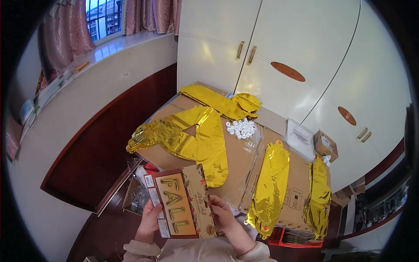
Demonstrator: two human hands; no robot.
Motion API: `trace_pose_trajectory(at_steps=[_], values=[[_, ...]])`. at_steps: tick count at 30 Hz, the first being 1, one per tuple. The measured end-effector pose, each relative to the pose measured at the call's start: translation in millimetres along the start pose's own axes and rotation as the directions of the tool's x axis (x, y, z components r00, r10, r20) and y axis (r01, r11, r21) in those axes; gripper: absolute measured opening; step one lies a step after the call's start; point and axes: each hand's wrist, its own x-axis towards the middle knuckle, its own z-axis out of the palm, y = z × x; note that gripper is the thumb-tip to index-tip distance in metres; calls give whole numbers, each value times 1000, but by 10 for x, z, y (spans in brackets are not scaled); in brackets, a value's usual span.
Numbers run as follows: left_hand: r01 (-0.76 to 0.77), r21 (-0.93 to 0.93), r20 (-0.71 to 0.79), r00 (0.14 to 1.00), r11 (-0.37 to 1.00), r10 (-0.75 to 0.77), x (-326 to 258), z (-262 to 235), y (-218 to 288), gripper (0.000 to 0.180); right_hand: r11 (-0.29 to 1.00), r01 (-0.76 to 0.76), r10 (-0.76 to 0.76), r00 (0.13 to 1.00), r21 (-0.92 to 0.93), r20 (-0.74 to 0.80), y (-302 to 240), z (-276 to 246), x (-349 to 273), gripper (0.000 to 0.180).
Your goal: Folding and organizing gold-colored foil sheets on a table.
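Observation:
A flat printed card package (179,198), brown with an orange panel showing gold balloon letters, is tilted up in front of me. My left hand (150,217) grips its left edge, thumb on the front. My right hand (221,214) pinches the opposite edge; the fingers behind the card are hidden. Beyond it, on cardboard, lies a flat gold foil balloon (209,139) with a triangular hole. Another folded gold foil balloon (209,97) rests at the far edge. Two more lie to the right: a gold foil balloon (270,183) and a narrower gold foil balloon (318,194).
Small white rolls (241,128) are heaped on the cardboard-covered surface (239,161). A white packet (299,137) and small cardboard box (326,146) stand against the white wardrobe (301,39). A red crate (273,242) of flat pieces sits below the right edge. A dark headboard (113,135) borders the left.

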Motion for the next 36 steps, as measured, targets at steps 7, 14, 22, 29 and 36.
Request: trace_pose_trajectory(at_steps=[7,14,22,29,36], values=[[110,-6,-6,994,994,-110,71,-54,-117,32,905,-289,261,957,313,128,-189,81,6,41],[100,94,108,988,991,-110,162,-64,-54,36,893,-336,268,932,298,246,7,-239,-48,43],[55,138,196,977,989,-81,224,-34,-44,36,886,-332,257,932,323,254,-160,1,-135,36],[-45,87,155,987,995,31,233,19,-77,43,903,-346,260,911,253,321,-32,-177,-135,35],[-159,122,26,987,980,157,291,57,100,45,757,26,33,996,-653,78,274,-182,-125,47]])
